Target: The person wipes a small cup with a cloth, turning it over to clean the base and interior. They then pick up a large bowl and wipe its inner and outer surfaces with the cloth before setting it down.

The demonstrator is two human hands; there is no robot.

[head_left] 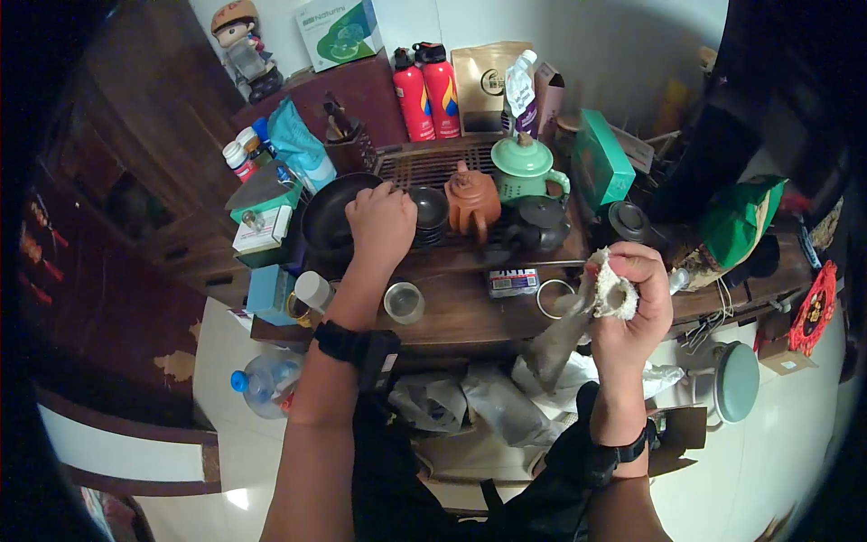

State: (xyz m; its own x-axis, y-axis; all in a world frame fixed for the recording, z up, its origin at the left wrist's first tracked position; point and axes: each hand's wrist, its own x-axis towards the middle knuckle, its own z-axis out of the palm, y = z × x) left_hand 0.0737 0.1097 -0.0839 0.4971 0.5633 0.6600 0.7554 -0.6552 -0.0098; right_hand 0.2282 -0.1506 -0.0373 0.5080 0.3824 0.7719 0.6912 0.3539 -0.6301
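My left hand (381, 221) is closed at the right rim of a round black pan (327, 217), beside a stack of small dark bowls (428, 211); what its fingers grip, if anything, is hidden. My right hand (639, 294) holds a bunched, whitish-grey cloth (564, 339) that hangs over the table's front edge. A reddish clay teapot (471, 199), a black teapot (539, 223) and a light green lidded pot (524, 170) stand on the slatted tea tray (406, 166) between and beyond my hands.
Near the front edge of the wooden table (452, 318) are a glass cup (404, 303), a white cup (313, 291) and a small packet (513, 283). Two red bottles (426, 98) stand behind. Plastic bags (506, 406) lie below, with a green stool (737, 382) at right.
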